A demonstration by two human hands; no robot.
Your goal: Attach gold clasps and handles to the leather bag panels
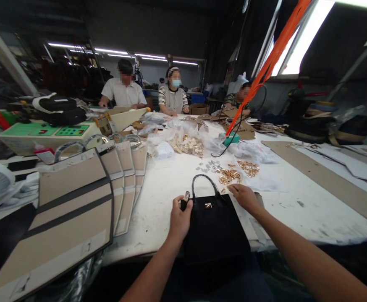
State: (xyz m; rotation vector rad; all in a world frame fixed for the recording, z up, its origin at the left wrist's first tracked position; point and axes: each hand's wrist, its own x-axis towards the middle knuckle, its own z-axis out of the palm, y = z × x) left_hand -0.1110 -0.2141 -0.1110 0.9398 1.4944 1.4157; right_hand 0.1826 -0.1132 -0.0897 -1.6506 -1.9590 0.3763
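Note:
A black handbag [216, 228] with an arched handle [202, 177] and a small gold clasp [208, 206] stands at the table's front edge. At its upper left side, my left hand [181, 216] is closed on a small black strap piece with a shiny metal end [187, 195]. Beyond the bag's right side, my right hand [242, 196] reaches to the near edge of a pile of gold metal fittings [229, 176]. Its fingertips are pressed together, and I cannot make out what is between them. Silver-grey small parts [209, 166] lie just left of the gold pile.
Flat beige bag panels [76, 201] are stacked at left, before a green-topped machine [48, 130]. Plastic bags of fittings [188, 144] lie mid-table. An orange strip [268, 63] hangs down with a black cable. Long cardboard [322, 176] lies right. Several people sit across the table.

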